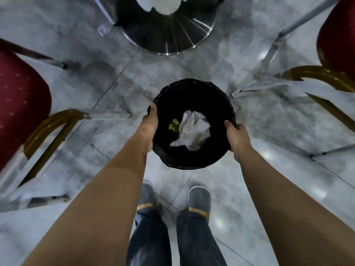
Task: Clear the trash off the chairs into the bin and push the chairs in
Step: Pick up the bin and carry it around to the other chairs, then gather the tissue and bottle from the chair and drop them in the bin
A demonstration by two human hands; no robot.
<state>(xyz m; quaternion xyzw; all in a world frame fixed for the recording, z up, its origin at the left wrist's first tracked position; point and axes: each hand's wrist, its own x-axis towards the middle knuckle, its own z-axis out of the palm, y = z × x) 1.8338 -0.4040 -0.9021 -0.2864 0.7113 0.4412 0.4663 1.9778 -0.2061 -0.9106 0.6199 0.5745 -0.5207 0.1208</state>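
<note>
A round bin (pixel 194 89) lined with a black bag sits in the middle of the view, above the marble floor. Inside it lie a crumpled white tissue (pixel 194 129) and a small yellowish scrap (pixel 173 124). My left hand (pixel 149 123) grips the bin's left rim, thumb over the edge. My right hand (pixel 237 136) grips the right rim. A red padded chair (pixel 21 104) with a gold frame stands at the left. Another red chair (pixel 338 41) stands at the far right.
The shiny metal base of a table (pixel 171 33) stands straight ahead beyond the bin. Silver chair legs (pixel 269 54) stretch across the floor on both sides. My feet in grey shoes (pixel 197 200) stand just behind the bin.
</note>
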